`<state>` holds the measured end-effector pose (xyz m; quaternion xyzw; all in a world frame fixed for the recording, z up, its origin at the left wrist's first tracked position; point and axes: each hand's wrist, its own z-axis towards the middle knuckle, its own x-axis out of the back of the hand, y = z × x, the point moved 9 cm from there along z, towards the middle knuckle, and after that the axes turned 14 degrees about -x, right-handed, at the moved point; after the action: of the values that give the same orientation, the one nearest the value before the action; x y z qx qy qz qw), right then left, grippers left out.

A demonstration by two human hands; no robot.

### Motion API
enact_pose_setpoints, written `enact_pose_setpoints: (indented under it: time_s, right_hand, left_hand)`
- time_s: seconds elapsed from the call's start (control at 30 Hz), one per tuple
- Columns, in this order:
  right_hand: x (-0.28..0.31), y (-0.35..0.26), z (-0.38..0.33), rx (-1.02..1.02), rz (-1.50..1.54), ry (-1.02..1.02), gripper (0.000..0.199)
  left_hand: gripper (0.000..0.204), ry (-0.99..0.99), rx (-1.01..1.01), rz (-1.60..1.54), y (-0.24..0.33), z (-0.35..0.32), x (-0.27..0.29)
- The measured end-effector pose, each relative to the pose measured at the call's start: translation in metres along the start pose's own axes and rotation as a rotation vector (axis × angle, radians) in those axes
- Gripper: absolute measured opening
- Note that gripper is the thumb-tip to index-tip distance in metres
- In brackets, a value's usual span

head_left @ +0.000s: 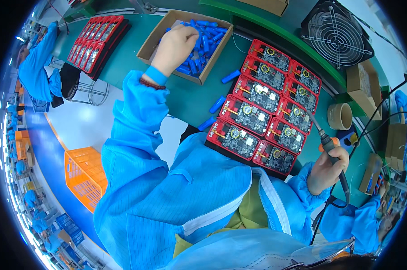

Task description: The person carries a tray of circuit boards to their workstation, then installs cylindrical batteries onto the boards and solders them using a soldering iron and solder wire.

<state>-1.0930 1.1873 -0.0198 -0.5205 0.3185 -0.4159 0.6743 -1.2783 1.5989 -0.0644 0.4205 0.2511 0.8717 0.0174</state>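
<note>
My left hand (176,47) reaches over an open cardboard box (173,72) heaped with blue-wrapped cylinders (208,40) that look like battery cells. Its fingers are curled in at the pile; whatever they pinch is hidden. In my right hand (329,168) is a soldering iron (328,143), its metal tip slanting up and left beside the boards. Between the two hands lie two rows of red trays (228,112), each with a black circuit board (250,118) bearing a round yellow-rimmed part. Several loose blue cylinders (231,77) rest on the green mat left of the trays.
A second stack of red trays (95,42) sits at the far left of the bench (136,33). Toward the right are a metal-grilled fan (337,36), a cardboard roll (339,117), a box (364,87) and cables. An orange crate (84,175) stands on the floor; other workers sit nearby.
</note>
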Motion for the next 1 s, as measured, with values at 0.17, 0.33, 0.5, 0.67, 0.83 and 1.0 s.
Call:
enact_pose_setpoints:
  time_s: [0.17,0.33,0.5,0.67,0.83,1.0]
  right_hand:
    - [-0.019,-0.004,-0.003,0.026,-0.07,-0.092,0.051]
    - [-0.015,-0.005,-0.005,0.034,-0.087,-0.066,0.052]
    - [-0.004,-0.003,-0.001,0.03,-0.098,-0.033,0.053]
    - [-0.005,0.003,0.003,0.012,-0.026,-0.088,0.051]
    - [-0.019,-0.003,0.005,0.05,-0.017,-0.207,0.046]
    - [-0.044,0.021,0.012,0.03,-0.144,-0.396,0.03]
  left_hand:
    - [0.02,-0.228,-0.03,0.472,-0.019,0.024,-0.05]
    - [0.023,-0.345,-0.069,0.546,-0.009,0.022,-0.066]
    - [0.018,-0.083,-0.081,0.439,0.002,0.018,-0.027]
    - [0.016,0.106,0.198,-0.386,0.024,0.0,0.01]
    - [0.011,-0.031,0.294,-0.858,0.09,-0.013,-0.042]
    - [0.006,-0.235,0.26,-1.202,0.164,-0.027,-0.108]
